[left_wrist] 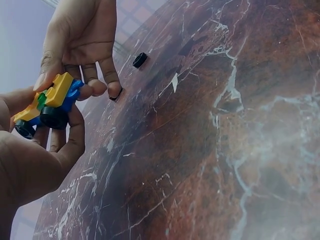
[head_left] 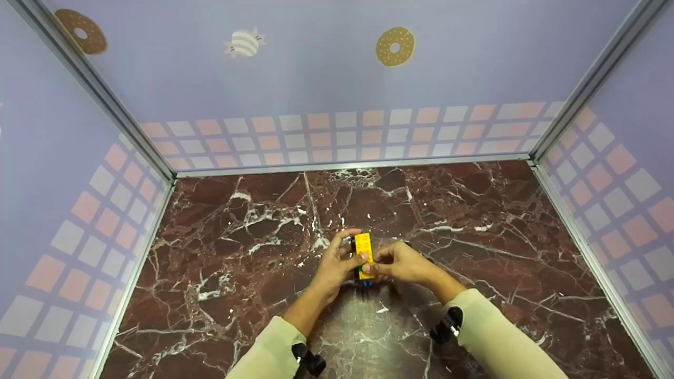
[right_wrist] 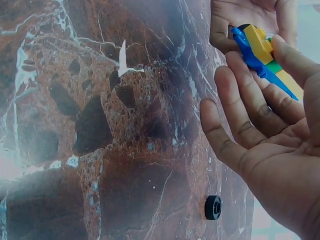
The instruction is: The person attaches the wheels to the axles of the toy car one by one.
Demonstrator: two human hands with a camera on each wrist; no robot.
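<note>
A small brick-built toy car (head_left: 364,243) is held between both hands above the tabletop. It has yellow bricks on top, a green brick (left_wrist: 41,100) in the middle and a blue base (right_wrist: 265,73). Black wheels (left_wrist: 54,118) sit along its left side, while the side facing the right wrist view shows bare blue. My left hand (head_left: 333,267) grips the car, thumb on top and fingers curled around the wheeled side. From the right, my right hand (head_left: 408,263) pinches it, thumb on the bricks and fingers under the base.
One loose black wheel (right_wrist: 213,207) rests on the marbled brown tabletop (head_left: 221,263). Another dark piece (left_wrist: 116,94) shows by the right hand's fingertip. Lilac panels with metal edges enclose the back (head_left: 316,79), left (head_left: 47,173) and right.
</note>
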